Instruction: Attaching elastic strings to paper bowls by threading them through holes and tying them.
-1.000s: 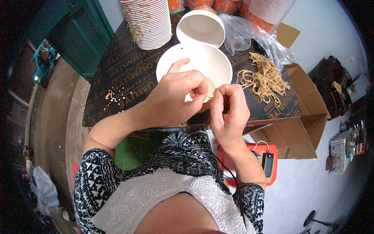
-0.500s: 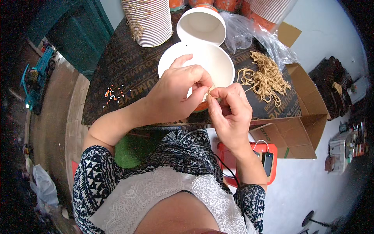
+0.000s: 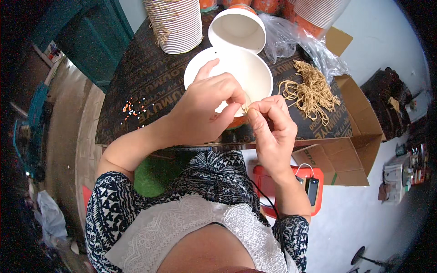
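Observation:
Over the near rim of a white paper bucket (image 3: 250,75), both my hands come close together. A short piece of tan string (image 3: 246,108) runs between their fingertips. My left hand (image 3: 207,107) pinches it between thumb and finger, its index finger raised beside the bucket's left rim. My right hand (image 3: 274,127) pinches the string from the other side. Whether it is knotted is too small to tell. A small dark hole shows in the bucket's far wall. To the right lies a loose heap of tan strings (image 3: 314,91).
A second white bucket (image 3: 237,31) lies tipped behind the first. Tall bucket stacks (image 3: 175,27) stand at the back, with clear plastic wrap (image 3: 284,38) on the right. Small coloured beads (image 3: 132,108) are scattered at left. A cardboard box (image 3: 355,150) stands beside the dark table (image 3: 154,68).
My right hand has shifted slightly right and the fingertips have changed their pinch on the string. My left hand stays nearly in place. At far left, a blue vehicle outside has moved nearer.

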